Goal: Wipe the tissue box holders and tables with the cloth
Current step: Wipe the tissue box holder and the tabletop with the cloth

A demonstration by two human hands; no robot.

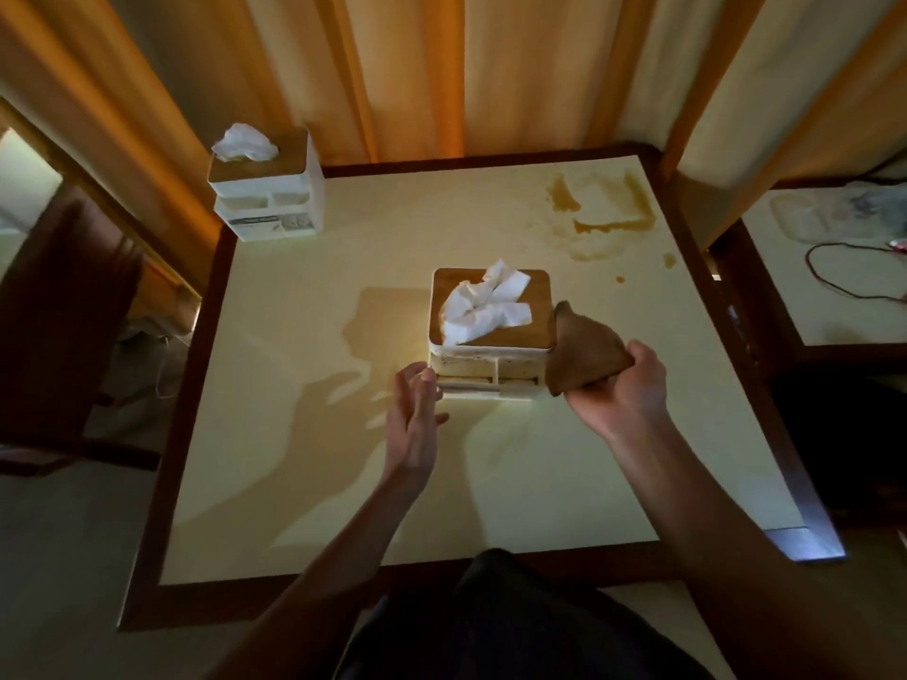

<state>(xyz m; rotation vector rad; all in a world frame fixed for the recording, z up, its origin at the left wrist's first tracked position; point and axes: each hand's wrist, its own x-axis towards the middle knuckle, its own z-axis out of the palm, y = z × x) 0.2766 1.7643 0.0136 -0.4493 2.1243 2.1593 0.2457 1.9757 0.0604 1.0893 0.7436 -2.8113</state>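
A white tissue box holder with a wooden lid and white tissues sticking out stands in the middle of the cream table. My right hand grips a brown cloth that touches the holder's right side. My left hand hovers open, fingers spread, just beside the holder's lower left corner. A second tissue box holder of the same kind sits at the table's far left corner.
Brown spill stains mark the table's far right area. Orange curtains hang behind the table. A dark chair stands to the left. Another table with a cable lies to the right.
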